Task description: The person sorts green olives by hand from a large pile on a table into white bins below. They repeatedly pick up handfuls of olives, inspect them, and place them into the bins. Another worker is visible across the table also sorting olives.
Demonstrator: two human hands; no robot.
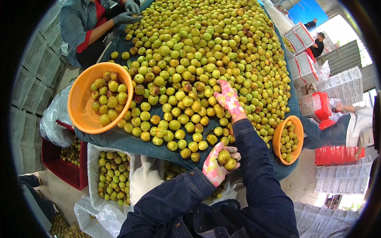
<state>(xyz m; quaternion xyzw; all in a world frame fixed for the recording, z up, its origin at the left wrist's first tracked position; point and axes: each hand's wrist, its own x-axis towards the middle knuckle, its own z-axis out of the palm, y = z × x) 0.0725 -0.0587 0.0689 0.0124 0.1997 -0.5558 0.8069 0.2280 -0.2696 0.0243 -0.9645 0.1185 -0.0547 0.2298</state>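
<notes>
Yellow-green jujubes [190, 56], some blotched brown, cover a padded dark green cloth-topped table [104, 145]. My left hand [212, 166], in a pink floral glove, is cupped palm up at the table's near edge. A few jujubes [223, 156] rest in its curled fingers. Farther forward, my right hand [229, 99], gloved alike, reaches palm down into the near middle of the pile. Its fingertips are among the fruit, with thumb and finger apart around a jujube; whether it grips that one is unclear.
Orange plastic baskets with jujubes sit at the table's left corner [80, 101] and right edge [276, 142]. Below left are a lined crate [92, 175] of jujubes and a dark red bin [50, 166]. A co-worker's gloved hands [126, 18] are at the far left. Another person [342, 128] stands right, near stacked cartons.
</notes>
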